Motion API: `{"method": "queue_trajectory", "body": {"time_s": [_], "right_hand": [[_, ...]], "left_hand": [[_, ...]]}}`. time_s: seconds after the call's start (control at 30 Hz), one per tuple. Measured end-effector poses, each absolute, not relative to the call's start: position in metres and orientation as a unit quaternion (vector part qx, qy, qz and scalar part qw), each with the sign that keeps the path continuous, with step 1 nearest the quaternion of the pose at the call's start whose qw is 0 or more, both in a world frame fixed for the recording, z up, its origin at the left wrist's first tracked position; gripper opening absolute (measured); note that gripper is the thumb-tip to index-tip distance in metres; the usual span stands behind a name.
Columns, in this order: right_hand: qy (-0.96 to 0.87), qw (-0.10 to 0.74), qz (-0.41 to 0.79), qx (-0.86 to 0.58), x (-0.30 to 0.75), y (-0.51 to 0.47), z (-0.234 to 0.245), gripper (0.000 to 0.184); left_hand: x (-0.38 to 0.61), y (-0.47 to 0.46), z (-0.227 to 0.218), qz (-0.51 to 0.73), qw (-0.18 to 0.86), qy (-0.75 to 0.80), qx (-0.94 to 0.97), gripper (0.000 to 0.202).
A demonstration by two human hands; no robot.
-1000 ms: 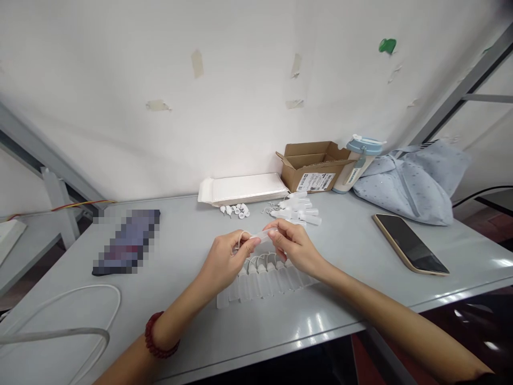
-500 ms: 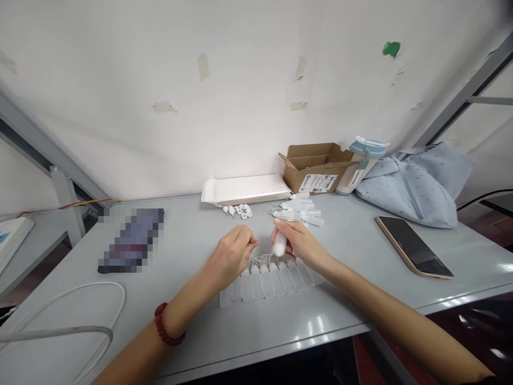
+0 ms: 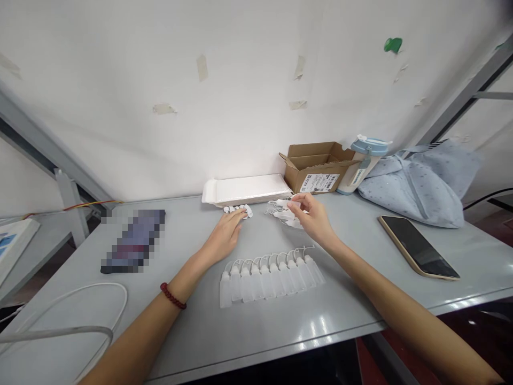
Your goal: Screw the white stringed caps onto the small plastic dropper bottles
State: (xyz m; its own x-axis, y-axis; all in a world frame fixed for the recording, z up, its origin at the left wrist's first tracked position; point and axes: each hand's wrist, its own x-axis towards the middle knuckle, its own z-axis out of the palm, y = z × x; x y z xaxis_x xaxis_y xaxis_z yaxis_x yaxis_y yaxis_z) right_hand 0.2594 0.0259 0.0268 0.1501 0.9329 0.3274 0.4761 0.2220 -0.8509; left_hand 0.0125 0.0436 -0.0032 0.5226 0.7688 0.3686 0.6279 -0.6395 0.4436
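My left hand (image 3: 223, 233) reaches over the small pile of white nozzle caps (image 3: 249, 212), fingers stretched out and touching it; whether a cap is between the fingertips is hidden. My right hand (image 3: 315, 216) has thumb and fingers closed around a translucent squeeze bottle (image 3: 294, 205) at the loose heap. Other loose bottles (image 3: 285, 215) with thin cords lie just under and left of these fingers. Nearer to me, several translucent squeeze bottles (image 3: 265, 282) lie side by side in a slanting row, white corded tops pointing away from me.
A white padded packet (image 3: 252, 188) and an opened cardboard box (image 3: 316, 166) stand along the wall. To the right are a blue-lidded cup (image 3: 360, 166), a light blue bag (image 3: 412, 187) and a phone (image 3: 417, 247). A blurred dark item (image 3: 134, 240) and a white cable (image 3: 108, 331) lie left.
The upright bottle between my hands is gone from there. My left hand has moved away from me to the caps, my right hand to the loose bottles; the bottle row is now uncovered.
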Motion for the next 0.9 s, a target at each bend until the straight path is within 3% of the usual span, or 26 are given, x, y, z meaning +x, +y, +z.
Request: {"method": "queue_trajectory", "body": {"time_s": [0.23,0.57,0.77,0.9], "right_hand": [[-0.679,0.415,0.065,-0.602,0.273,0.048,0.005,0.016],[-0.709,0.416,0.06,-0.565,0.273,0.042,0.01,0.013],[-0.724,0.353,0.244,-0.54,0.283,0.021,0.045,0.018],[-0.754,0.16,0.463,-0.436,0.298,0.007,0.07,0.016]], "left_hand": [[0.013,0.045,-0.01,0.26,0.106,0.392,0.876,0.04],[0.011,0.036,-0.007,0.262,0.111,0.381,0.88,0.03],[0.006,0.031,-0.007,0.262,0.112,0.406,0.868,0.026],[0.006,0.031,-0.009,0.266,0.108,0.425,0.859,0.023]]}}
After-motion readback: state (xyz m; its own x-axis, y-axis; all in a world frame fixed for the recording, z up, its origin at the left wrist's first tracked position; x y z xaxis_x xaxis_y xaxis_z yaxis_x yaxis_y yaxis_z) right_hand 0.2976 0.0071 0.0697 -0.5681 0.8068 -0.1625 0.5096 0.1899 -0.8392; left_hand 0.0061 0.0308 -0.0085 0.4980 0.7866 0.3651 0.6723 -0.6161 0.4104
